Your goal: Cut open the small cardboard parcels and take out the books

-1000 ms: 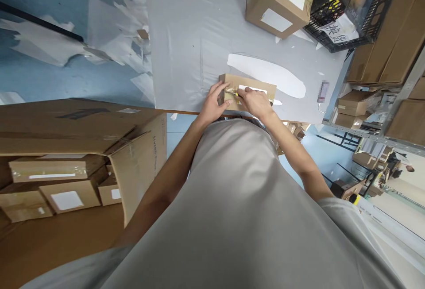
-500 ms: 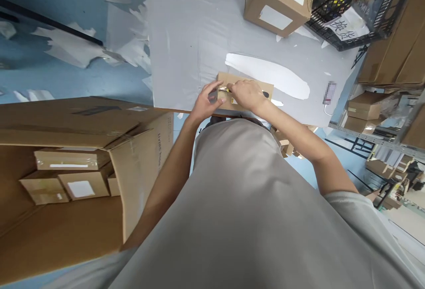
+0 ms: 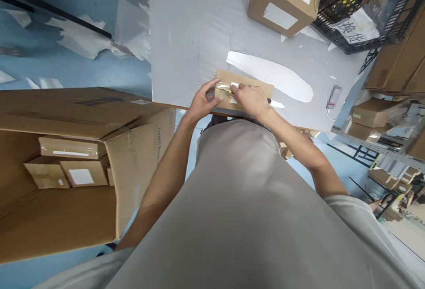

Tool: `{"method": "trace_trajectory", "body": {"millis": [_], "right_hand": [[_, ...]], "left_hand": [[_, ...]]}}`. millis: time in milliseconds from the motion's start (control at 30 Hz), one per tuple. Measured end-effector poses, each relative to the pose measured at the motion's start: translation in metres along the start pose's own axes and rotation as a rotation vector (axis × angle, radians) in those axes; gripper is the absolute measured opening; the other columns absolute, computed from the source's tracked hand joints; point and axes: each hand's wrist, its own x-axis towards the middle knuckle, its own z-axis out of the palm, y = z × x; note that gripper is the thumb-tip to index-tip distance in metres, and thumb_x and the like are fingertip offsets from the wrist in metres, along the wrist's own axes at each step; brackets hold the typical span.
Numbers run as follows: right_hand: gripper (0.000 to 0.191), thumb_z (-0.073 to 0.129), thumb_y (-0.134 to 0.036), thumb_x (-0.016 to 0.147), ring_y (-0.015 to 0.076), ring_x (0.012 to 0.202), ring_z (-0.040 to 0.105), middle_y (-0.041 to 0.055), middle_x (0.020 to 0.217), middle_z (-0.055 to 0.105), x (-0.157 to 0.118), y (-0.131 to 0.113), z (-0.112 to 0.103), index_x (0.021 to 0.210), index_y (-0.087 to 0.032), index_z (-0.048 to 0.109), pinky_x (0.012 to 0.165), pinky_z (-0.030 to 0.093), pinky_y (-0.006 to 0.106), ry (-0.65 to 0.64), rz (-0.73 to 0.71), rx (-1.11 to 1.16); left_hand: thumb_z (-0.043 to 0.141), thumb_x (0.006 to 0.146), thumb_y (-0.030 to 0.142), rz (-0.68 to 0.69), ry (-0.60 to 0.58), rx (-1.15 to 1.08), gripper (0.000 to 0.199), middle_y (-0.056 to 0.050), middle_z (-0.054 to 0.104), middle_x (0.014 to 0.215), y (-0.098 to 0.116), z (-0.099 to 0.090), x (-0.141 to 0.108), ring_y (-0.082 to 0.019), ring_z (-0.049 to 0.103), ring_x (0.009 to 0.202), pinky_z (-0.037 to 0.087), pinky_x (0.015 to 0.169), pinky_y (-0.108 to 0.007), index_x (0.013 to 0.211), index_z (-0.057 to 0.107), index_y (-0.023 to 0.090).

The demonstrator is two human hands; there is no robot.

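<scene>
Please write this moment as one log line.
left hand: touching small box | right hand: holding slim tool over box | bigger carton: on table, beside black crate

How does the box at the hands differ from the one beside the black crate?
The near box is smaller than the far box. The left hand touches the near box; no hand is on the far box. Both are brown cardboard with white labelling.
</scene>
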Motion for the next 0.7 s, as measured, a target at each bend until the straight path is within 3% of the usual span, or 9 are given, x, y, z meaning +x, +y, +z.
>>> {"method": "trace_trajectory", "body": {"millis": [367, 600, 700], "right_hand": [[0.046, 0.034, -0.023, 0.122, 0.0365, 0.123, 0.079, 0.0272, 0.142, 0.077, 0.015, -0.009, -0.006, 0.157, -0.013, 0.062, 0.102, 0.056, 0.043, -0.026, -0.003, -0.040], [0.047, 0.037, -0.011, 0.117, 0.0359, 0.124, 0.079, 0.0275, 0.139, 0.079, 0.014, -0.023, -0.018, 0.154, -0.010, 0.066, 0.106, 0.056, 0.044, -0.040, 0.022, -0.067], [0.043, 0.043, -0.018, 0.118, 0.0368, 0.126, 0.079, 0.0299, 0.137, 0.079, 0.018, -0.031, -0.022, 0.152, -0.006, 0.067, 0.107, 0.057, 0.044, -0.041, 0.010, -0.073]], "left_hand": [[0.075, 0.088, 0.097, -0.025, -0.030, -0.027, 0.104, -0.020, 0.054, 0.175, 0.006, 0.000, 0.000, -0.041, 0.063, 0.156, 0.062, 0.123, -0.052, 0.169, 0.059, 0.032], [0.074, 0.088, 0.098, -0.012, -0.015, -0.009, 0.104, -0.020, 0.057, 0.170, 0.006, 0.000, 0.002, -0.040, 0.067, 0.150, 0.066, 0.118, -0.052, 0.166, 0.063, 0.031], [0.075, 0.087, 0.097, -0.012, -0.017, -0.018, 0.105, -0.020, 0.057, 0.169, 0.006, 0.000, 0.002, -0.040, 0.067, 0.150, 0.066, 0.118, -0.052, 0.166, 0.063, 0.030]]}}
